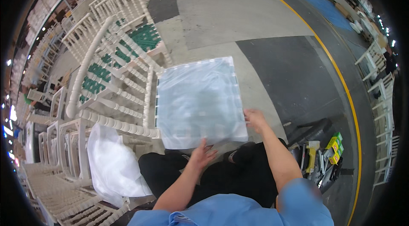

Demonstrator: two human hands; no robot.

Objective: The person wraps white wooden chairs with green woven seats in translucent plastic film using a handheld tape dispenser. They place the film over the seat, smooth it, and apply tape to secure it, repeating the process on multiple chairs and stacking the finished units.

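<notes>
In front of my knees is the square seat of a cream-white chair with turned spindles; its chair back (pixel 110 72) lies off to the left. A thin, translucent whitish sheet (pixel 198 102) covers the seat, with a green webbing edge showing faintly at the sides. My right hand (pixel 255 120) is at the seat's right edge, its fingers closed on the sheet's border. Just below the front edge, my left hand (pixel 203 155) has its fingers apart, their tips near the sheet's hanging rim. Whatever lies under the sheet is blurred.
A bundle of white sheeting (pixel 113 162) lies to my left, over stacked chair frames (pixel 64 183). Another chair with green webbing (pixel 145 38) stands beyond. To my right, a tool holder carries a yellow-handled tool (pixel 313 155) and yellow-green boxes (pixel 335 147). A yellow line (pixel 341 76) crosses the floor.
</notes>
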